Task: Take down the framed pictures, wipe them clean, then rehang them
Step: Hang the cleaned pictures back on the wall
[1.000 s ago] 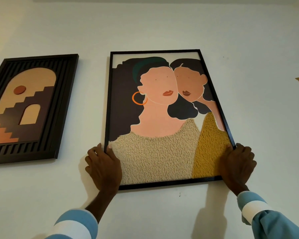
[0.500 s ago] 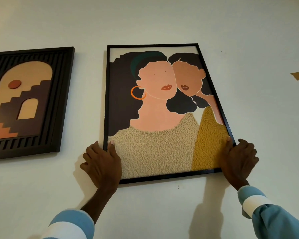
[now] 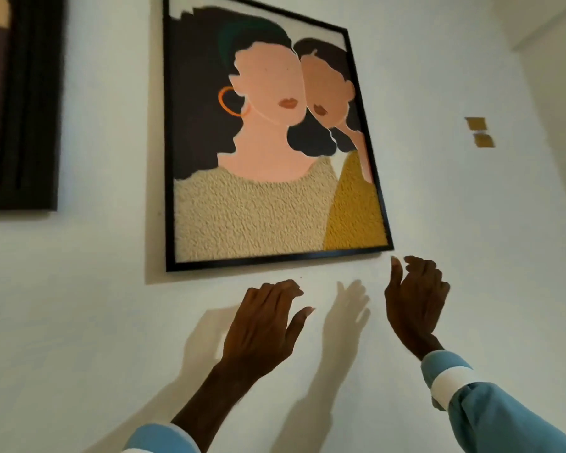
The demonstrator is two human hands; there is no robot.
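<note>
A black-framed picture of two women hangs on the white wall, filling the upper middle of the view. My left hand hovers below its bottom edge with loosely curled fingers, holding nothing. Just under the frame's lower right corner is my right hand, fingers relaxed and apart from the frame. A second dark frame with a brown staircase design hangs at the far left, cut off by the view's edge.
Two small gold squares are stuck on the wall to the right of the picture. A wall corner rises at the upper right. Bare white wall lies below both frames.
Both hands let go of the picture's lower corners and dropped below it. The picture stays on the wall. The view swung closer and to the right.
</note>
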